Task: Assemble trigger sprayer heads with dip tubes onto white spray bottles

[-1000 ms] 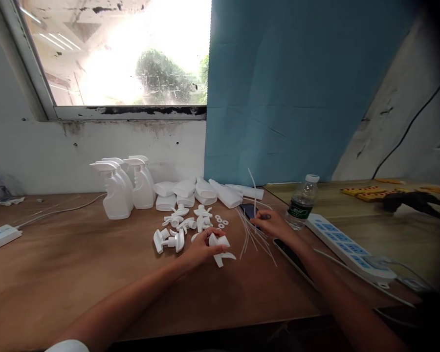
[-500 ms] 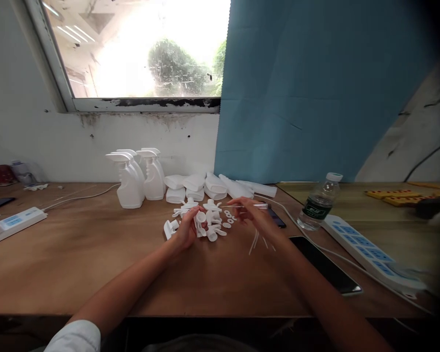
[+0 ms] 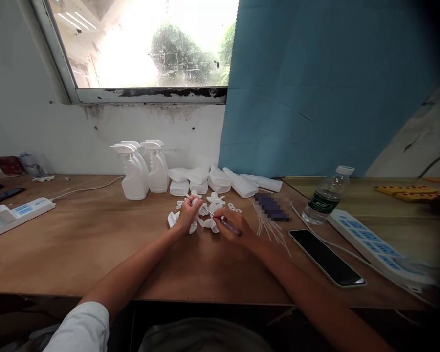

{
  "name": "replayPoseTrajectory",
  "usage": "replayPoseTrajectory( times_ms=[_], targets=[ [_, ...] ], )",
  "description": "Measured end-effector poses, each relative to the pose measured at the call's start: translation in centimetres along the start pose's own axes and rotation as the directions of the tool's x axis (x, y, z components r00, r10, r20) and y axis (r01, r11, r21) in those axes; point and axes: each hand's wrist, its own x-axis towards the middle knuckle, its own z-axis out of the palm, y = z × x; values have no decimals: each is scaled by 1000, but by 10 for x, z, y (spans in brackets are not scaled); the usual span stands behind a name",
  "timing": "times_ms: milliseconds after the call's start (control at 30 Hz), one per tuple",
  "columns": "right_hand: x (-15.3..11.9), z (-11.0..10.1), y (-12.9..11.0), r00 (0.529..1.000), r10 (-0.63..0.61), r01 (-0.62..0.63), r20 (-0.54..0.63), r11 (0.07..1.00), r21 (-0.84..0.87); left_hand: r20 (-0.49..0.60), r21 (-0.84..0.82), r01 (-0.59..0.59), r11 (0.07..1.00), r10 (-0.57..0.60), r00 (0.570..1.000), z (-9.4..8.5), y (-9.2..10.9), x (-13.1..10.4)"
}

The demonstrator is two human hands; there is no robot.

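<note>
Brown tabletop (image 3: 106, 232): I saw it spread beneath both hands, below a window (image 3: 143, 44).
White spray bottles (image 3: 135, 182): stood upright, beyond and left of the left hand.
Left hand (image 3: 188, 214): closed around a white plastic part (image 3: 195, 202), which its fingers partly hid from me.
Loose sprayer heads (image 3: 213, 225): lay between and around the hands.
Right hand (image 3: 229, 219): gripped a slim tool (image 3: 230, 227), its metal shaft pointing toward the left hand.
Thin white tubes (image 3: 271, 229): lay just right of the right hand.
Black-screened phone (image 3: 326, 256): rested farther right.
</note>
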Motion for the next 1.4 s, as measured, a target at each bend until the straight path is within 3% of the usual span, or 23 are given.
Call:
replayPoseTrajectory(
  times_ms=[100, 300, 500, 633, 933, 1133, 1233, 1300, 1400],
  targets=[
    [-3, 6, 4, 999, -47, 48, -18, 998, 41, -11, 87, -34, 996, 35, 999, 1, 2, -3],
    [-5, 14, 1, 964, 256, -220, -76, 923, 316, -9, 154, -84, 984, 86, 996, 5, 5, -6],
    [-7, 20, 0, 961, 258, -214, -98, 921, 324, -41, 114, -79, 990, 84, 996, 6, 5, -7],
    [-5, 15, -2, 947, 304, -229, -102, 863, 451, 4, 180, -91, 980, 92, 996, 6, 4, -8],
    [1, 0, 1, 902, 423, -376, 88, 667, 643, 120, 254, -8, 967, -23, 993, 12, 3, -13],
    [5, -1, -8, 877, 436, -425, 202, 507, 750, 147, 52, 114, 992, -121, 982, 15, 10, -15],
    [4, 5, -8, 912, 356, -383, 204, 562, 733, 158, -131, 215, 968, -194, 968, 14, 13, -14],
    [3, 9, -7, 959, 257, -275, 123, 722, 635, 165, -211, 309, 927, -278, 946, 13, 14, -12],
    [3, 11, -2, 1000, 0, -7, 27, 961, 276, 154, -296, 433, 851, -405, 901, 10, 11, -9]
  ],
)
